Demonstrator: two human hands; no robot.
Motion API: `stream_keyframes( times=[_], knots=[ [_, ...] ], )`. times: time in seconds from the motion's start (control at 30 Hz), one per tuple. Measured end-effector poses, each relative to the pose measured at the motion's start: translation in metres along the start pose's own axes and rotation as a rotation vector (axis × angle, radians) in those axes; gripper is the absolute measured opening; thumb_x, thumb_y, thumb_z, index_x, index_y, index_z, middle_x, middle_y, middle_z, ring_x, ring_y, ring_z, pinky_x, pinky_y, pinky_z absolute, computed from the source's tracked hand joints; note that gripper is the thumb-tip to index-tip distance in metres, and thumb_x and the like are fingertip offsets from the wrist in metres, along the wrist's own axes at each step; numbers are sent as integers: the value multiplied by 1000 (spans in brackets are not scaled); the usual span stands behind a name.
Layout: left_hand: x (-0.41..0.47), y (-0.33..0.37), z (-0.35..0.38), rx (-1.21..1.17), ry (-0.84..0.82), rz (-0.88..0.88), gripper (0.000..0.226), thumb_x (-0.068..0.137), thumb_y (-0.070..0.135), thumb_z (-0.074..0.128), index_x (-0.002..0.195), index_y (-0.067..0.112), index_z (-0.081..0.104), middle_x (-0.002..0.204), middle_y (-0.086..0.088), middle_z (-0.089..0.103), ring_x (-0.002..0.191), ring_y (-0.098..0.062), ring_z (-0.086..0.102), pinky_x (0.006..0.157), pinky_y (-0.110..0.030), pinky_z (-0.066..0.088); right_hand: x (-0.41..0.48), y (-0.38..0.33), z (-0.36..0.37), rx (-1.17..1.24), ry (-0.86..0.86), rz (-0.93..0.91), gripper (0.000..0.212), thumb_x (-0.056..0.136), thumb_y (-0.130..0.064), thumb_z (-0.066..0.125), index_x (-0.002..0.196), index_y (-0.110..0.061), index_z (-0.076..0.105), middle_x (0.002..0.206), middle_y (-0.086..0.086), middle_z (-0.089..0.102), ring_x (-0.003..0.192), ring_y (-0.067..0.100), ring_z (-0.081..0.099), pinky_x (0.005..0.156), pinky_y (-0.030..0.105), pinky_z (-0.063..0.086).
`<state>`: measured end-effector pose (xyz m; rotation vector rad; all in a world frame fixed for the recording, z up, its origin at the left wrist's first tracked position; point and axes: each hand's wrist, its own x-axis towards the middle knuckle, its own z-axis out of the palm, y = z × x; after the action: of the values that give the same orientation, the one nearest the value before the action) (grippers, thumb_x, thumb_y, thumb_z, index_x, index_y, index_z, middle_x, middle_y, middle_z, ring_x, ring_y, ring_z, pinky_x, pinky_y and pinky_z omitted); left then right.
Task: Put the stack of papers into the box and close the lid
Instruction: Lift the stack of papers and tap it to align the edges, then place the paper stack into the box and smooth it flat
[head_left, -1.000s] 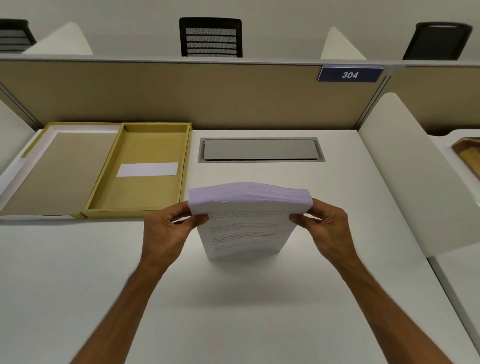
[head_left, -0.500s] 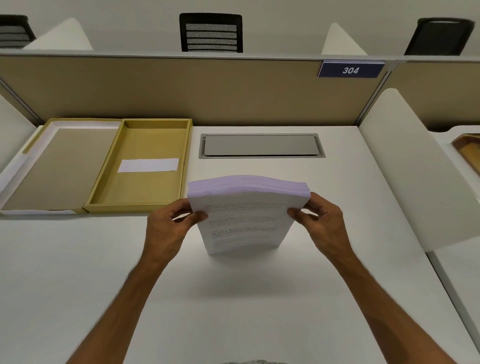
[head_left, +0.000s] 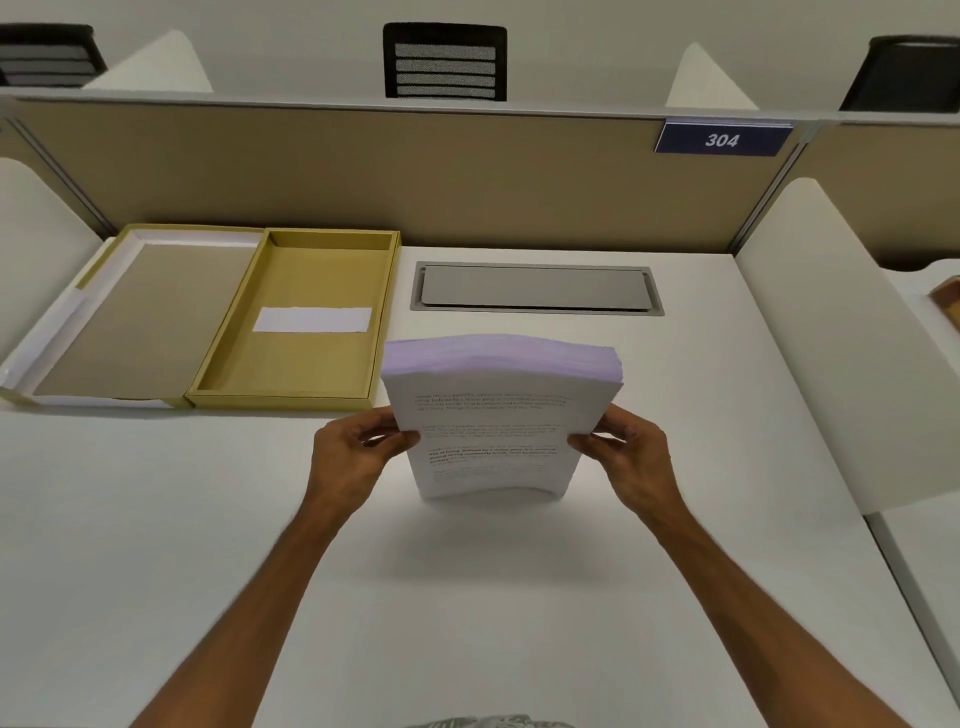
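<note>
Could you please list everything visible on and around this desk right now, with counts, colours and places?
stack of papers: one, white with printed text, held upright at desk centre, right of the box
box: one, mustard yellow, open, far left of desk; a white slip lies inside
lid: one, yellow edge, tan inner face with white border, hinged open flat to the box's left
cable hatch: one, grey, set into the desk's back edge
desk: one, white
partition: one, tan, behind desk
number plate: one, blue, reads 304, partition's upper right
side dividers: white, at both desk sides
chairs: three, black, beyond partition
left hand: grips the stack's left edge
right hand: grips its right edge
</note>
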<state>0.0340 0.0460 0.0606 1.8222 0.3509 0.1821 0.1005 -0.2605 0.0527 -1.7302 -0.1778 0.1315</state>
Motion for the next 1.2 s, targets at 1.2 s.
stream_keyframes(
  times=[1.2],
  knots=[
    [57,-19,-95,-256,61,-373,22,79,11,80,96,-1,74,88,-11,79,73,-24,74,64,-32,55,39,-19,123,189,-20,314,24,90,-4,67,114,-4,72,104,7,78,90,25,76,66,31,58]
  ],
)
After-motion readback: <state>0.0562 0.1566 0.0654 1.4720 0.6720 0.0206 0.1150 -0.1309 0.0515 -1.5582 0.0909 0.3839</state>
